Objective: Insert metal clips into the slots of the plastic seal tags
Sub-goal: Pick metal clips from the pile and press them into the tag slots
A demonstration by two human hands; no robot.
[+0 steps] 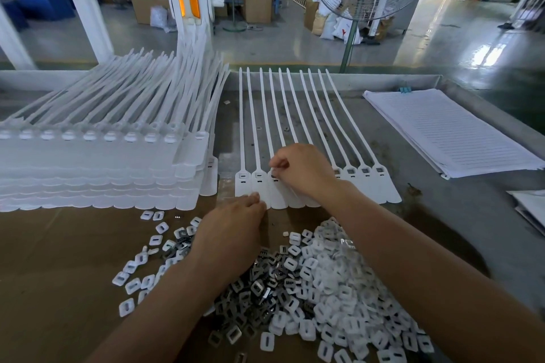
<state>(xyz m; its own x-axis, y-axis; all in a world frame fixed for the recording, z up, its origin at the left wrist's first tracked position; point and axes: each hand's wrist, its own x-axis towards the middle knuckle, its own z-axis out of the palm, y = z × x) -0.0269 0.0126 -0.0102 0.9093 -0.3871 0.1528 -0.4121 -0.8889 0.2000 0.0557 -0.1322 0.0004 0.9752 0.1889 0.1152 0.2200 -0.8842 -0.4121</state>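
Your right hand [300,169] hovers over the row of seal tags [365,183] lying side by side on the table, thumb and forefinger pinched on a small dark metal clip [275,174] at the slot of the third tag from the left. Your left hand [233,230] lies flat, fingers relaxed, its tips touching the near edge of the leftmost tags. Near you, loose clips [259,283] and white plastic caps [348,289] are heaped on cardboard [59,259]. Stacked tags [97,174] sit left, lined paper [451,132] far right.
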